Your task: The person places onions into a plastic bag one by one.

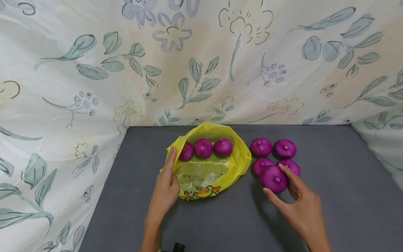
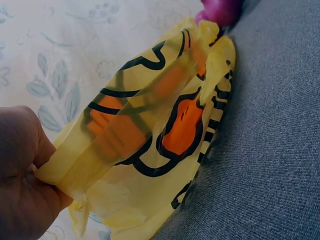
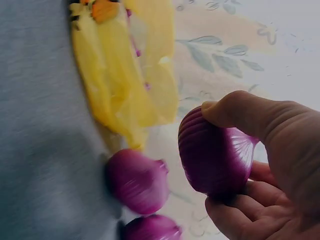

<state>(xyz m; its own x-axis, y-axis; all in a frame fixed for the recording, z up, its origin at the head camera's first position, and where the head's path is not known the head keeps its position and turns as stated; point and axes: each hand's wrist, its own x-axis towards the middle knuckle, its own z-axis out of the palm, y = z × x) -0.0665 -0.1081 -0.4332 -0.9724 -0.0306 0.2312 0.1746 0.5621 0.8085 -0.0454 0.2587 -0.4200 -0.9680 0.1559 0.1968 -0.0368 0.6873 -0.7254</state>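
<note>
Bare forearms (image 1: pixel 153 227), slim fingers (image 1: pixel 171 159) — a black block (image 1: pixel 178 247) beside the left forearm.

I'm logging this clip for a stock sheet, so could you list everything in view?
Yellow plastic bag: one, yellow with black and orange print, on the table, its mouth open
Onions in the bag: three visible, purple, along its far side
Loose onions: four, purple, on the table right of the bag
Held onion: one, purple, in the right hand
Table: one, grey, under the bag
Floral sheeting: pale with leaves and flowers, behind and beside the table
Small object: one, black, bottom edge of the head view; can't tell what
Left hand: one, gripping the bag's rim
Right hand: one, pinching the held onion
</note>
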